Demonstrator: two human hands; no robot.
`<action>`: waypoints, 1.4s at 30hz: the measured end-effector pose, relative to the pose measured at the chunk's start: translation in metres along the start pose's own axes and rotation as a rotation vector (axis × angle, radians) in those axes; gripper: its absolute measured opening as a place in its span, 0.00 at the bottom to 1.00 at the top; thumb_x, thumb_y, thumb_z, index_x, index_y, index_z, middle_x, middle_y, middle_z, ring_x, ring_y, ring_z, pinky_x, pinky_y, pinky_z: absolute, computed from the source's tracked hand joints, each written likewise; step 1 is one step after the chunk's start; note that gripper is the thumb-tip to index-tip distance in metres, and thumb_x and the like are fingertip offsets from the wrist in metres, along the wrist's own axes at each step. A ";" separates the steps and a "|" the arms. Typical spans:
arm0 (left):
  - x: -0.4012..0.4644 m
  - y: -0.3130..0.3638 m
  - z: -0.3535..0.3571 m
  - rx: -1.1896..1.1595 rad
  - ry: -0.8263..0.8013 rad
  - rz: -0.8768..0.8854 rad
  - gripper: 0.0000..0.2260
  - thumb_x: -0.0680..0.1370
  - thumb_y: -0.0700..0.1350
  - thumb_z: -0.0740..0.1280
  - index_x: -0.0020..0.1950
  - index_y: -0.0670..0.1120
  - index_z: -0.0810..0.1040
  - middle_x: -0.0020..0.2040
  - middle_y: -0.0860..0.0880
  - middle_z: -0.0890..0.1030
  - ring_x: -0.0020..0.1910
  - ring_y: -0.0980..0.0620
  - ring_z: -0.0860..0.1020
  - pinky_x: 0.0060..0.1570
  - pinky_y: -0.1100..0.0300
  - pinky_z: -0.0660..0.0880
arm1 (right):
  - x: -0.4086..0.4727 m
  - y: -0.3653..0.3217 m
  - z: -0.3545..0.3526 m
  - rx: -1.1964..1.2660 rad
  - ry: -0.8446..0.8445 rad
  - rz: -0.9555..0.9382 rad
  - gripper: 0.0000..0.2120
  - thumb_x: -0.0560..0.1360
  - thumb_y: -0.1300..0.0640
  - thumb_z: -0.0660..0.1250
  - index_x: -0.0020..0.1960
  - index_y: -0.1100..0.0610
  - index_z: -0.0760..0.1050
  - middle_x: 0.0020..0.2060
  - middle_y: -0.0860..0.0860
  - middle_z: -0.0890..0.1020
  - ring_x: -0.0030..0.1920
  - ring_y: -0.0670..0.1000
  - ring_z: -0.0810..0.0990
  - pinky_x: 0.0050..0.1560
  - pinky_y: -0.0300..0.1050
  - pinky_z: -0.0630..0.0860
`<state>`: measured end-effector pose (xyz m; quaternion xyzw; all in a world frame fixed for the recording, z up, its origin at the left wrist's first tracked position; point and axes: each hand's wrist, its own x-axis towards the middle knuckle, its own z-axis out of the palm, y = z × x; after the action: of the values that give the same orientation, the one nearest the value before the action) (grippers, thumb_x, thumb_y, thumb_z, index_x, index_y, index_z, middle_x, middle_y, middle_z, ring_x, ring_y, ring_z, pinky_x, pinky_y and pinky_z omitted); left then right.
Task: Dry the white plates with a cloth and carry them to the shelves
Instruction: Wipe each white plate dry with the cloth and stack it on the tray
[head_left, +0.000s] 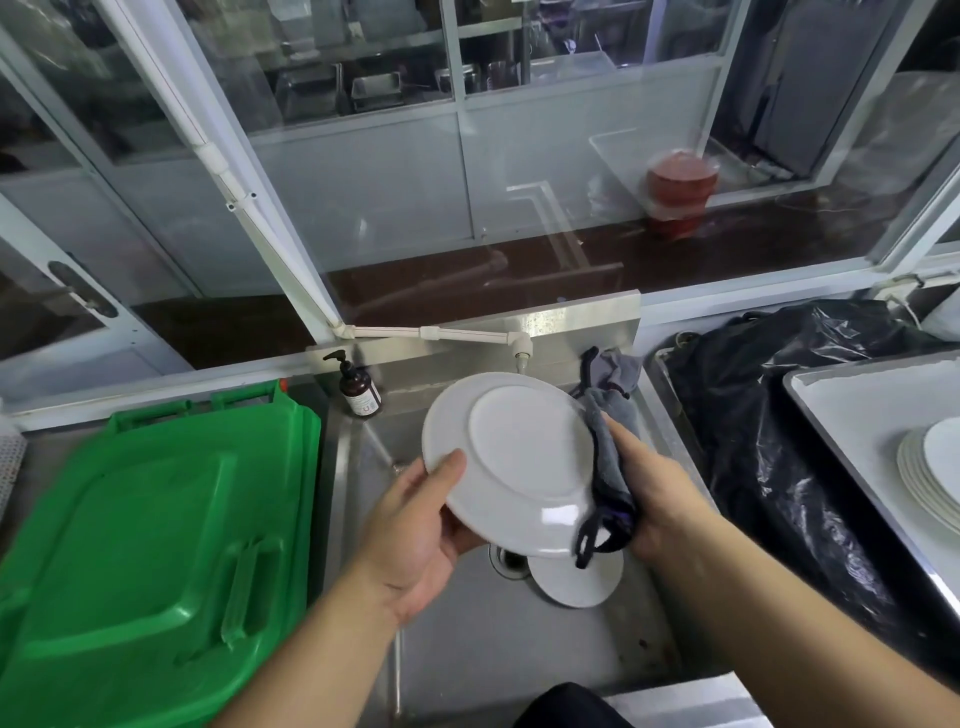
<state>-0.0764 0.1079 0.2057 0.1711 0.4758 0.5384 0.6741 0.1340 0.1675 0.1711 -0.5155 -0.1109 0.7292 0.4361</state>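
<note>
Though held underside-up, white plate

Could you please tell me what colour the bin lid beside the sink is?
The bin lid is bright green; head view.

Steel sink and neighbouring tray hold the white plates.
A white plate lies flat on the bottom of the stainless steel sink, just beside the drain. On the sink's back ledge, left of the tap outlet, stands a brown pump bottle. Right of the sink, a stack of white plates rests on a pale tray.
</note>
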 end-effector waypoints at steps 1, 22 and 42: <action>-0.002 -0.009 0.007 -0.018 0.013 0.020 0.18 0.75 0.45 0.69 0.65 0.44 0.80 0.58 0.42 0.87 0.52 0.45 0.87 0.41 0.52 0.85 | -0.001 0.006 0.004 0.023 0.046 -0.021 0.28 0.68 0.41 0.82 0.58 0.62 0.86 0.53 0.60 0.88 0.51 0.64 0.88 0.55 0.69 0.83; 0.002 0.005 -0.010 -0.002 0.004 -0.027 0.18 0.74 0.43 0.71 0.62 0.40 0.84 0.60 0.36 0.85 0.53 0.41 0.87 0.43 0.48 0.86 | 0.004 -0.003 -0.013 -0.094 -0.044 0.028 0.30 0.66 0.41 0.84 0.59 0.60 0.87 0.58 0.61 0.87 0.58 0.65 0.86 0.65 0.72 0.78; -0.011 -0.019 0.009 -0.036 -0.031 0.029 0.13 0.78 0.40 0.67 0.61 0.41 0.83 0.59 0.37 0.86 0.53 0.41 0.87 0.41 0.49 0.85 | -0.003 0.003 0.002 -0.306 0.233 -0.132 0.17 0.75 0.41 0.76 0.52 0.54 0.84 0.40 0.54 0.89 0.38 0.58 0.89 0.40 0.57 0.87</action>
<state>-0.0582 0.0940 0.2007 0.1744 0.4529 0.5539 0.6765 0.1315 0.1643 0.1721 -0.6482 -0.2030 0.6091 0.4094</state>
